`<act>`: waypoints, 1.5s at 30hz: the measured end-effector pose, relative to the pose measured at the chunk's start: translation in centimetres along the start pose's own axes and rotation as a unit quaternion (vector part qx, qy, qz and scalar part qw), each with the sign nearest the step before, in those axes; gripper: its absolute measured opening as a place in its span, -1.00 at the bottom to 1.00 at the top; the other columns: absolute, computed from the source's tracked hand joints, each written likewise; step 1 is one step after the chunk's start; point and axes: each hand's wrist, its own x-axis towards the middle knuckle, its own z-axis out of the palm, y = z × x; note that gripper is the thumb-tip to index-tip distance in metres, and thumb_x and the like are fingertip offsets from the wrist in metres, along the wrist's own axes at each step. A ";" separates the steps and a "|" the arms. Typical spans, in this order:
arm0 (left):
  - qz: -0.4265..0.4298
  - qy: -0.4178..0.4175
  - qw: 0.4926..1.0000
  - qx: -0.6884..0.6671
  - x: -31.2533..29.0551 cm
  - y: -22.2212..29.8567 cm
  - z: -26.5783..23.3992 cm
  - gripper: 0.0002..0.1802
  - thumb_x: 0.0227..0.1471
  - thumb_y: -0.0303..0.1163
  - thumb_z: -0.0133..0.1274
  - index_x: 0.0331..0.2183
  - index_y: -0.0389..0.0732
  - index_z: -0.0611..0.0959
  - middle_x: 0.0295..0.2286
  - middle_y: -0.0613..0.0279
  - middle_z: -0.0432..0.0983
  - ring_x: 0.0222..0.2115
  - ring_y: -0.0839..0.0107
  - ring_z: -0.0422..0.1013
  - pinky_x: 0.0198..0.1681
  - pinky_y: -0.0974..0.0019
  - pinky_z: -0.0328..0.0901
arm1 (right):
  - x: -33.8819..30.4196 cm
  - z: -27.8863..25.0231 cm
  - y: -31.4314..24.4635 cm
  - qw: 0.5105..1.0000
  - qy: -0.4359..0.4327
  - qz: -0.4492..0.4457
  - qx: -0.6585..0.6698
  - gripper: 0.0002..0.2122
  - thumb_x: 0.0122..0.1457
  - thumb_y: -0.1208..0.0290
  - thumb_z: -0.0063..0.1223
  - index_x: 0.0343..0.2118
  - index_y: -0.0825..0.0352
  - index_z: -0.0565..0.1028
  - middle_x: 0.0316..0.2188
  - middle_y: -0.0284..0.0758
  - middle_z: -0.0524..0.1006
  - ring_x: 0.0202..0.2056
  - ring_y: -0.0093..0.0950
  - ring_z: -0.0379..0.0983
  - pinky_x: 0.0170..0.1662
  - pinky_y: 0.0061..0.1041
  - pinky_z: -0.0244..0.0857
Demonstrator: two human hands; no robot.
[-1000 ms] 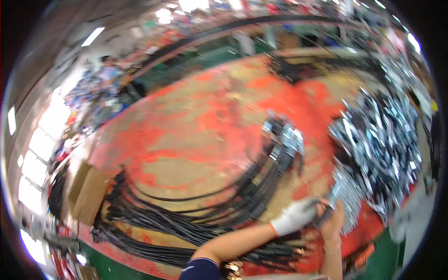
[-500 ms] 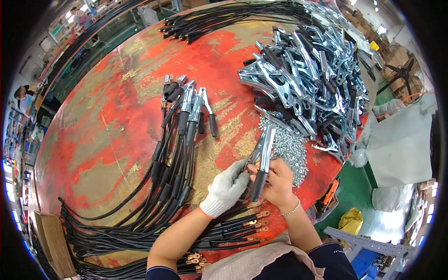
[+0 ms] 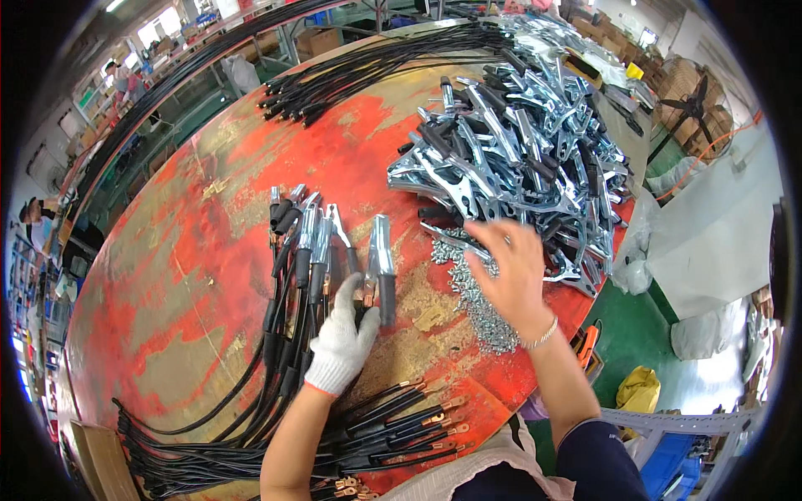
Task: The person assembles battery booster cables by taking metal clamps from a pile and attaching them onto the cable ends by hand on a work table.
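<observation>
While the blurred right hand (image 3: 516, 277) is spread, the left hand (image 3: 337, 346) grips a partly hidden clamp (image 3: 382, 255).

wide fisheye view from the head, facing down, near the red table (image 3: 217, 250)

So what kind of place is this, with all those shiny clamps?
Probably a factory workshop: there's a big heap of silvery metal clamps with black handles, a pile of tiny silvery metal parts, and long black cables with copper-coloured ends, all on a large, worn red table.
</observation>
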 end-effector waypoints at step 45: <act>0.144 -0.139 0.862 0.465 -9.7 2.0 3.2 -0.87 -0.07 -0.35 -0.04 -0.48 -0.15 0.57 -0.48 0.26 0.49 -0.40 0.31 0.45 -0.39 0.28 0.34 | -13.9 -5.7 -0.5 0.634 0.008 0.417 0.651 -0.56 0.26 0.17 -0.09 0.08 0.38 0.28 -0.07 -0.27 0.34 -0.17 -0.42 0.26 -0.19 -0.47 0.21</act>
